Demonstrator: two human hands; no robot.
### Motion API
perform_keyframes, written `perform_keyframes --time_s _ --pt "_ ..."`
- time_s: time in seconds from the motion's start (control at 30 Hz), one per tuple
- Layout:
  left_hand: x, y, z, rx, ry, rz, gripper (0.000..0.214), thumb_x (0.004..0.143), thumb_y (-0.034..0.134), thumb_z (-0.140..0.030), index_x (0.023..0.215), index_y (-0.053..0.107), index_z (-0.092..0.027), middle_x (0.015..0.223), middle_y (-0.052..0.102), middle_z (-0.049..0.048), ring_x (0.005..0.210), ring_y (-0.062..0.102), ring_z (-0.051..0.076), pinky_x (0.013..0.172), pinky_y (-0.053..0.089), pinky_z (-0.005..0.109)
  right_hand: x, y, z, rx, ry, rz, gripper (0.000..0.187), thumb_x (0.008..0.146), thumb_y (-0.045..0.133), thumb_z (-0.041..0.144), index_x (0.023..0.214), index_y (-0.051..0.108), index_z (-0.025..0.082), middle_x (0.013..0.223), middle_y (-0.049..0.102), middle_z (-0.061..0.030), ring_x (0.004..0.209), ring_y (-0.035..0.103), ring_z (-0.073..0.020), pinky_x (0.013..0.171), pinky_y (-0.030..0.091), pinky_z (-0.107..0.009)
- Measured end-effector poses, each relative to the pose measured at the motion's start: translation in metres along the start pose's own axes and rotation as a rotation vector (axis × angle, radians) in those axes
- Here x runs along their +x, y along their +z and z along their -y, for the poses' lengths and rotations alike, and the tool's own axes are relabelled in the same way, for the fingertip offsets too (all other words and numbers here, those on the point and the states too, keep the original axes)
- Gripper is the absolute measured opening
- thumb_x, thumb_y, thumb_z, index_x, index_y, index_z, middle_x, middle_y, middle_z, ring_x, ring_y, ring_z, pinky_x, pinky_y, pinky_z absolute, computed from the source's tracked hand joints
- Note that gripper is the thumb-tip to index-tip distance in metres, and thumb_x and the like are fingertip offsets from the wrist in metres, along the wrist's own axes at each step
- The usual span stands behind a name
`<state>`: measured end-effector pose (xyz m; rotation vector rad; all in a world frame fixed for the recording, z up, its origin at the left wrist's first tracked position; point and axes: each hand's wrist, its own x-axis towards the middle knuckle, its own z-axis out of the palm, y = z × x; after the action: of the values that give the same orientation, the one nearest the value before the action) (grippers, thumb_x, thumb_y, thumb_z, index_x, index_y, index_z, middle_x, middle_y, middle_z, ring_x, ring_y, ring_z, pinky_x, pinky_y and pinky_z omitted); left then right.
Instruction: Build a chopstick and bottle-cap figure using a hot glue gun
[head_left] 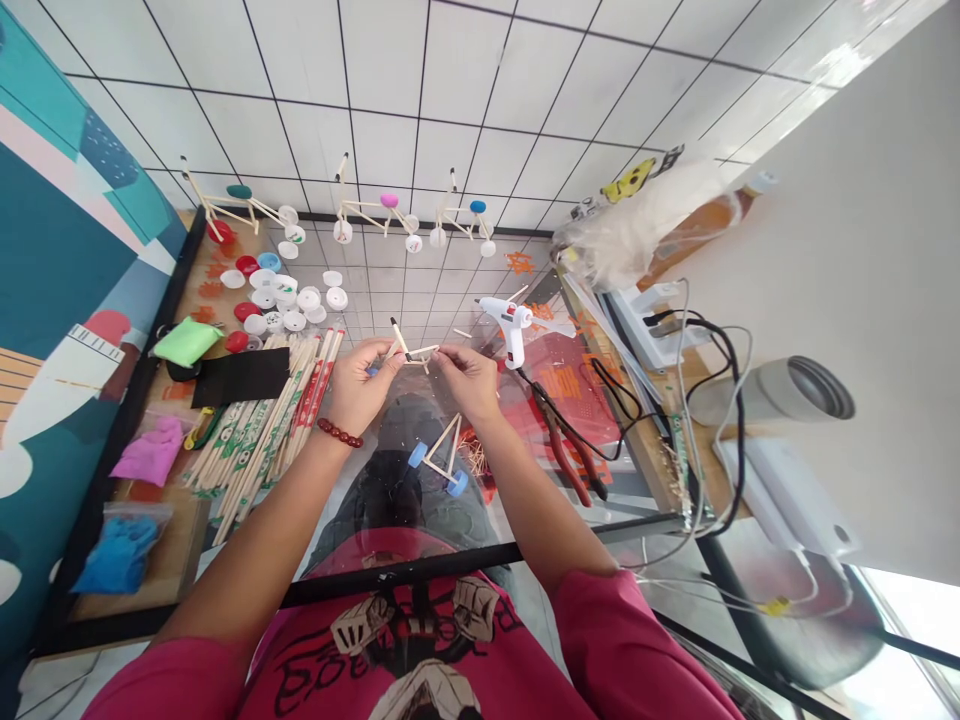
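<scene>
Above the glass tabletop, my left hand [364, 385] pinches a small frame of wooden sticks [401, 340], one stick ending in a black tip. The fingertips of my right hand [471, 380] are closed on the frame's other end, at a short pale stick. A bit of blue shows by my left fingers, too small to make out. Closer to my body lies a triangular stick frame [450, 450] with blue bottle caps at its corners. Right of my right hand, a white glue gun [511, 325] stands on the table.
Three stick bicycles [375, 205] with cap wheels line the back. Loose bottle caps [285, 290], a chopstick pile [270, 430], black sheet [241, 377] and coloured clay packs [124, 545] fill the left. Red-handled pliers [566, 445], cables and a power strip [652, 325] occupy the right.
</scene>
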<state>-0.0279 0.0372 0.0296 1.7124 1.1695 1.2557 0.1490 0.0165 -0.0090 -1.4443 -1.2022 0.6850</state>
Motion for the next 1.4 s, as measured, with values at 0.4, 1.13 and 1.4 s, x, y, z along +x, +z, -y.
perform_keyframes --time_s 0.4,1.13,1.4 --pt "-0.001 -0.001 -0.004 0.043 -0.003 0.021 0.015 0.083 0.064 -0.030 0.086 0.074 -0.019 0.098 0.076 0.0054 0.098 0.069 0.020 0.089 0.052 0.032 -0.001 0.000 0.001 -0.003 -0.018 -0.003 0.019 0.080 0.068 0.035 0.086 0.077 0.021 0.079 0.076 -0.0016 0.070 0.065 -0.0159 0.069 0.051 -0.027" --pt "0.000 -0.001 0.003 0.038 0.041 0.000 0.013 0.083 0.064 -0.030 0.087 0.073 -0.021 0.104 0.073 0.0055 0.104 0.066 0.020 0.097 0.050 0.036 -0.001 0.000 0.002 -0.051 0.010 -0.013 0.024 0.076 0.071 0.039 0.091 0.077 0.020 0.086 0.077 -0.0026 0.068 0.064 -0.0149 0.072 0.052 -0.028" --pt "-0.001 0.000 0.003 0.026 0.029 -0.003 0.015 0.079 0.068 -0.031 0.090 0.072 -0.020 0.107 0.073 0.0063 0.105 0.066 0.021 0.099 0.050 0.038 -0.003 -0.003 0.009 -0.029 0.017 -0.015 0.025 0.080 0.062 0.033 0.095 0.076 0.018 0.089 0.077 -0.0049 0.079 0.069 -0.0171 0.078 0.054 -0.029"
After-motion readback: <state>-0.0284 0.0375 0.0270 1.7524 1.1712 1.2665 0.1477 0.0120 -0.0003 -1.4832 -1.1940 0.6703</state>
